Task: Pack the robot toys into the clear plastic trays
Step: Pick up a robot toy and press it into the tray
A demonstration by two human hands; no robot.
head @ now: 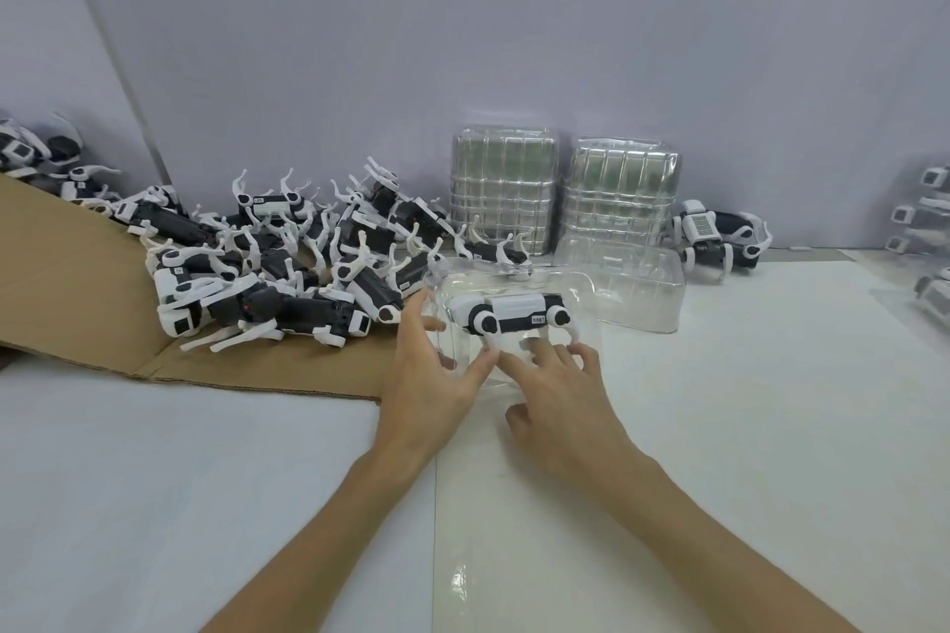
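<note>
You are bracing the flimsy clear tray (519,280) with your spread left hand (432,370), your straight-fingered right hand (560,391) pressing the likely fragile legs of the light robot toy (509,313), its body probably being the safer hold.

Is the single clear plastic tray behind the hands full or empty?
Empty: through the single clear plastic tray only its own ribs and the white table show, no toy.

Left, the toy pile (267,262) crowds in; tray stacks (560,201) block behind; tabletop (771,401) lies open rightward
</note>
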